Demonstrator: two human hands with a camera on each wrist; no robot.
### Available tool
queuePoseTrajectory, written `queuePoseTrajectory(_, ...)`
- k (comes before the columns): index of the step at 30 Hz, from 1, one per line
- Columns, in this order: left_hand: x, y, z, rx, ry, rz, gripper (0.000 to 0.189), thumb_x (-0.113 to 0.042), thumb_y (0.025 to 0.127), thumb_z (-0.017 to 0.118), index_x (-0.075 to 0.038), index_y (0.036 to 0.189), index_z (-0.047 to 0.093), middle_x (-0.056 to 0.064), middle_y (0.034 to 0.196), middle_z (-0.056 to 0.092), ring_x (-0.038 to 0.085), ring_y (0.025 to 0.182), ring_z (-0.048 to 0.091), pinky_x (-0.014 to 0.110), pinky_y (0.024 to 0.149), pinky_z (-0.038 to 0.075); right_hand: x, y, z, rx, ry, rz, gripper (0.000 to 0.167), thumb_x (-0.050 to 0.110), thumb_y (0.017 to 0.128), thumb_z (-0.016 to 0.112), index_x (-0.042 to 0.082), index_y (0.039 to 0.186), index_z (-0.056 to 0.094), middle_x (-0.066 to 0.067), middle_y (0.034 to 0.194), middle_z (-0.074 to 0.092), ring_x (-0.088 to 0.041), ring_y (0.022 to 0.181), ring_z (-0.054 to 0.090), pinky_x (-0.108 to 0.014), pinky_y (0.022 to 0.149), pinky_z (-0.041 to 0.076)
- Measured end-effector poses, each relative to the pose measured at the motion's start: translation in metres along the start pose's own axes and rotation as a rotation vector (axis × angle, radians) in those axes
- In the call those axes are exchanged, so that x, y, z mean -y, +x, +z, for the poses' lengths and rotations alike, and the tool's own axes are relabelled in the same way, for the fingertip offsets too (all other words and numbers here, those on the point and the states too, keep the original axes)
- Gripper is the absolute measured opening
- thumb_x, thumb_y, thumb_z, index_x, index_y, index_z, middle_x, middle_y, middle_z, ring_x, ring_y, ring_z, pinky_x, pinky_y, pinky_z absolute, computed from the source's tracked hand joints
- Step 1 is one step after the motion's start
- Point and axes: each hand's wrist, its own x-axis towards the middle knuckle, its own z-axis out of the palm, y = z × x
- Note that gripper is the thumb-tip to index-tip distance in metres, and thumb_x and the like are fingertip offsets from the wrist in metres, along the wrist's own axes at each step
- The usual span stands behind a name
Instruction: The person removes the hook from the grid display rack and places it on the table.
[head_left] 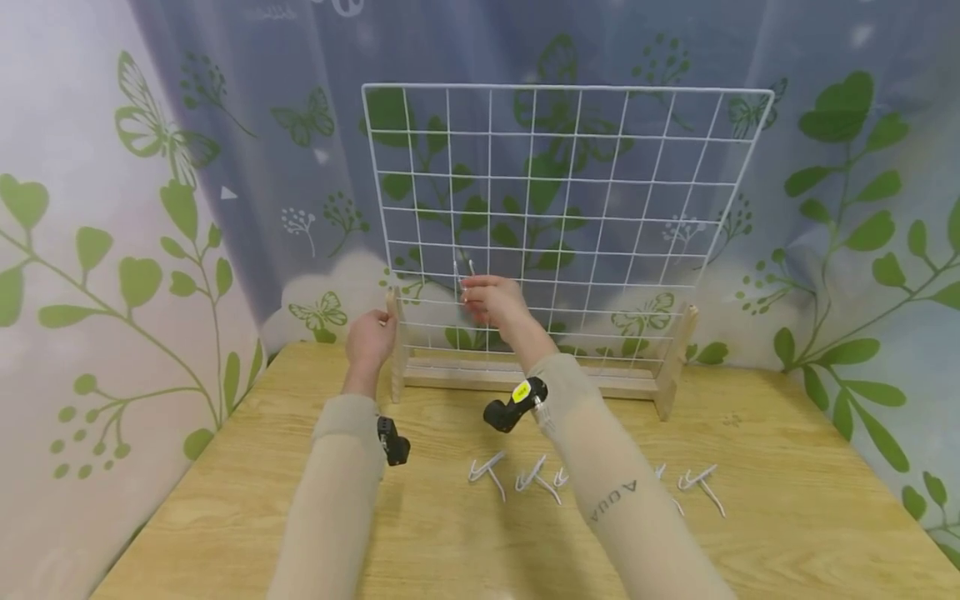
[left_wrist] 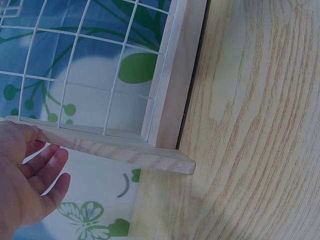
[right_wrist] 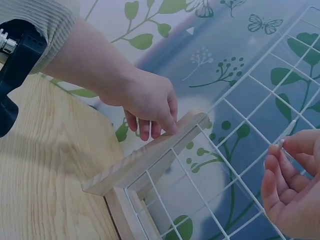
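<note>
A white wire grid panel (head_left: 573,175) stands upright in a wooden stand (head_left: 457,377). My left hand (head_left: 371,340) is at the left upright of that stand; in the left wrist view its thumb side meets the wooden edge (left_wrist: 115,151), with the other fingers bent beside it. My right hand (head_left: 497,304) is in front of the lower left part of the grid and pinches a small white hook (head_left: 471,267) between thumb and fingertips. In the right wrist view the fingers (right_wrist: 287,167) cover most of this hook, so whether it touches the wires I cannot tell.
Several white hooks lie in a row on the wooden table (head_left: 225,500), among them a hook at the left (head_left: 489,472) and another at the right (head_left: 702,482). My right forearm (head_left: 600,467) hides part of the row. A patterned curtain (head_left: 315,183) hangs behind the grid.
</note>
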Motion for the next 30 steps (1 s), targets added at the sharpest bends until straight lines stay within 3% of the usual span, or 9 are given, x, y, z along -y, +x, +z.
queuePoseTrajectory(5,-0.001,0.001,-0.002,0.003,-0.017,0.000,0.037,-0.026,0.097,0.044,0.000,0.121,0.057,0.018,0.114,0.061,0.034,0.100,0.058,0.044,0.083,0.046,0.003,-0.003,-0.009,0.020,-0.020,-0.022,0.031,0.003,0.087,0.059,0.004,0.118,0.062,-0.017,0.115,0.061,-0.020,0.086,0.060,-0.031,0.075,0.050)
queuePoseTrajectory(15,-0.002,-0.002,-0.002,0.001,-0.016,-0.001,0.037,-0.025,0.097,0.044,0.000,0.121,0.057,0.019,0.115,0.061,0.034,0.101,0.058,0.044,0.083,0.046,-0.011,-0.010,-0.028,0.096,0.036,-0.010,0.035,-0.001,0.088,0.054,0.001,0.122,0.057,-0.013,0.102,0.061,-0.024,0.092,0.057,-0.043,0.092,0.042)
queuePoseTrajectory(19,0.000,-0.002,0.000,0.000,-0.014,0.002,0.037,-0.025,0.097,0.044,0.000,0.121,0.057,0.019,0.115,0.061,0.034,0.101,0.058,0.044,0.083,0.046,-0.018,-0.012,-0.033,0.106,0.047,-0.007,0.035,-0.001,0.088,0.054,-0.001,0.122,0.056,-0.009,0.097,0.061,-0.027,0.096,0.056,-0.039,0.088,0.045)
queuePoseTrajectory(24,0.001,0.000,0.002,-0.001,-0.010,-0.004,0.037,-0.025,0.097,0.044,-0.001,0.121,0.057,0.018,0.115,0.061,0.033,0.101,0.058,0.044,0.083,0.045,-0.029,-0.018,-0.039,0.132,0.009,-0.024,0.033,0.000,0.088,0.054,-0.001,0.121,0.057,-0.011,0.102,0.061,-0.024,0.092,0.058,-0.028,0.073,0.048)
queuePoseTrajectory(30,0.002,0.001,0.003,-0.004,-0.009,-0.001,0.037,-0.025,0.097,0.043,-0.001,0.121,0.057,0.018,0.115,0.061,0.034,0.103,0.057,0.045,0.084,0.045,-0.042,-0.030,-0.044,0.188,0.041,-0.023,0.032,-0.002,0.089,0.053,-0.009,0.120,0.053,-0.010,0.097,0.062,-0.014,0.080,0.060,-0.026,0.072,0.049)
